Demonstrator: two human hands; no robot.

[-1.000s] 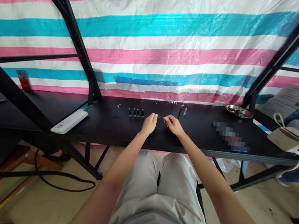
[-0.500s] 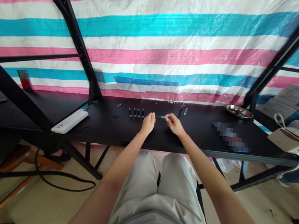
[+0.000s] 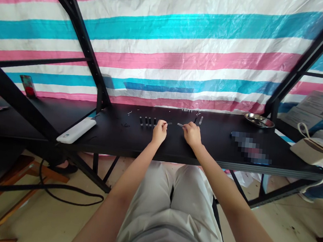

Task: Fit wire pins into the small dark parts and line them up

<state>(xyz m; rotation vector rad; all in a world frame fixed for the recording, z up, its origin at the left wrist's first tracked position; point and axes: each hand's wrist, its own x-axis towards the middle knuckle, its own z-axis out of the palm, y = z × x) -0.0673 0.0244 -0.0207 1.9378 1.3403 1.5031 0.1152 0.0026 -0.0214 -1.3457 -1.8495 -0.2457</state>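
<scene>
My left hand is pinched shut on a small dark piece that pokes out to the right of its fingertips. My right hand is pinched shut on a small pale piece pointing left. The two pieces face each other with a short gap between them, just above the black table. Several short black tubes stand in a row just left of my left hand. A dark piece and a clear tube lie just behind my right hand.
A white power bank lies at the left, a metal dish at the back right, a blurred item at the right. Small white pins lie at the table's back edge. Black frame posts stand on both sides before striped tarpaulin.
The thin item held between both hands has come apart into two pieces, one in each hand. My right hand moved slightly right and away from me.
</scene>
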